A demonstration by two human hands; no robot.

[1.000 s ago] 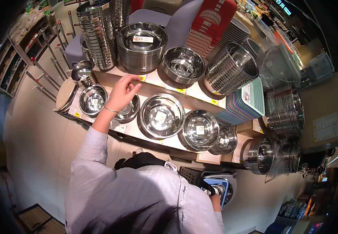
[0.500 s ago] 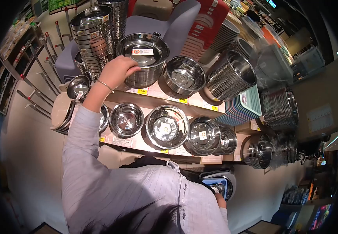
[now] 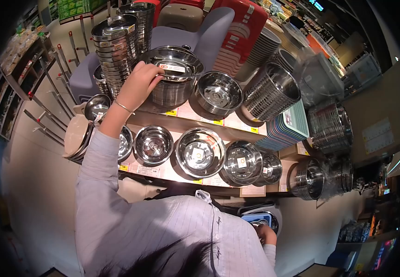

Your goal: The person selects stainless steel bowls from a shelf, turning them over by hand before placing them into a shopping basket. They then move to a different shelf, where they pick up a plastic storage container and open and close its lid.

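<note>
My left hand (image 3: 139, 87) grips the near-left rim of a shiny stainless steel basin (image 3: 188, 62), thumb and fingers closed on it. The basin bears a white label with a red mark and sits tilted at the top of a stack of like basins (image 3: 172, 93). Low on the right, my right hand (image 3: 268, 234) is curled beside a blue tray (image 3: 270, 219) with a shiny metal piece (image 3: 259, 223) in it. What its fingers hold is hidden.
Steel bowls (image 3: 200, 152) line the lower shelf. A tall stack of steel pots (image 3: 114, 51) stands left of my left hand, and another basin (image 3: 218, 92) to its right. Farther right are nested steel buckets (image 3: 274, 92) and pastel baskets (image 3: 293, 124). Purple and red stools (image 3: 241, 32) stand behind.
The top basin's near rim has risen and tipped in my left hand. My right hand has moved slightly up and right and shows more. The whole view has shifted a little.
</note>
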